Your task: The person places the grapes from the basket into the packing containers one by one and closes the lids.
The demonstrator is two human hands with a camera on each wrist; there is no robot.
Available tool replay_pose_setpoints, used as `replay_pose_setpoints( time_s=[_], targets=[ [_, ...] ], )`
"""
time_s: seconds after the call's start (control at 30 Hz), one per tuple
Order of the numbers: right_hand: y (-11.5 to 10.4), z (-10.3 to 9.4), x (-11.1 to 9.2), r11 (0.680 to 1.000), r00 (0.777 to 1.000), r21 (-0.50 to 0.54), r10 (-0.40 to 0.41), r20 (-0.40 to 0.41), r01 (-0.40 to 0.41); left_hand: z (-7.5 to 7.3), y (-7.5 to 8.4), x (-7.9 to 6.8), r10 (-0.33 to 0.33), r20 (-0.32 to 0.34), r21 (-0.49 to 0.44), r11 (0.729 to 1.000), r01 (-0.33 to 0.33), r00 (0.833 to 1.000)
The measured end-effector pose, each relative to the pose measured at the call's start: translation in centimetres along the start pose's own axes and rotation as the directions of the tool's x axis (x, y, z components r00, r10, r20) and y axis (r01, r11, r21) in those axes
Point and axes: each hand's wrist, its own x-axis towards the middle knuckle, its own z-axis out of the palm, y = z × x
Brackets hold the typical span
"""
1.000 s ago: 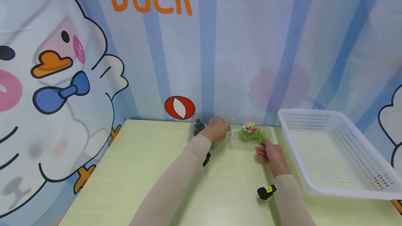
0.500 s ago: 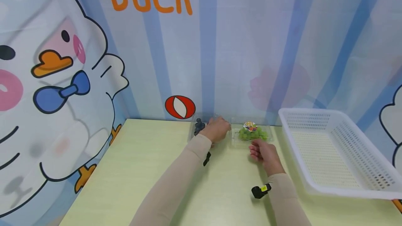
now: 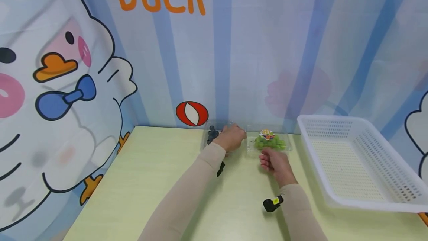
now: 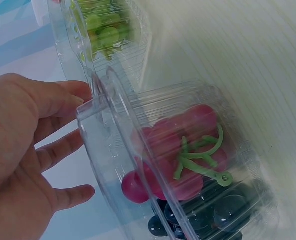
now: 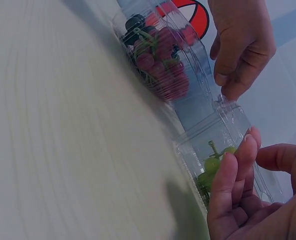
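Note:
Two clear clamshell boxes stand side by side at the table's back. The left clamshell box (image 3: 203, 146) holds red grapes (image 4: 160, 165) and dark grapes (image 3: 212, 134); my left forearm and hand hide part of it in the head view. Green grapes (image 3: 269, 143) fill the right clamshell box (image 3: 250, 148), which has a colourful round sticker on its lid. My left hand (image 3: 230, 138) pinches a box rim with thumb and index finger where the two boxes meet. At the right box's front rim, my right hand (image 3: 276, 163) has the edge between its thumb and curled fingers.
A white perforated basket (image 3: 317, 174) stands to the right of the boxes on the pale yellow-green table (image 3: 147, 166). A striped blue backdrop (image 3: 247, 66) with duck drawings rises directly behind the table edge.
My right hand has slid left along the front rim of the green-grape box. My left hand and both boxes have stayed nearly still.

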Motion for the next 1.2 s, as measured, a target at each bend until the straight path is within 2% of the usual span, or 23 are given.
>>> replay_pose_setpoints(
  time_s=[0.27,0.8,1.2],
  targets=[
    [0.5,1.0,0.4,1.000,1.000,0.025,0.003,0.024,-0.004,0.0,0.0,0.0,-0.012,0.013,0.009,1.000,0.012,1.000],
    [1.1,3.0,0.5,0.998,0.998,0.057,0.013,0.058,-0.016,0.1,0.0,0.1,-0.010,0.000,-0.001,1.000,0.010,1.000],
    [1.1,4.4,0.4,0.992,0.998,0.114,0.043,0.047,-0.048,-0.1,0.0,-0.1,-0.007,-0.008,0.003,1.000,0.007,1.000]
  ],
)
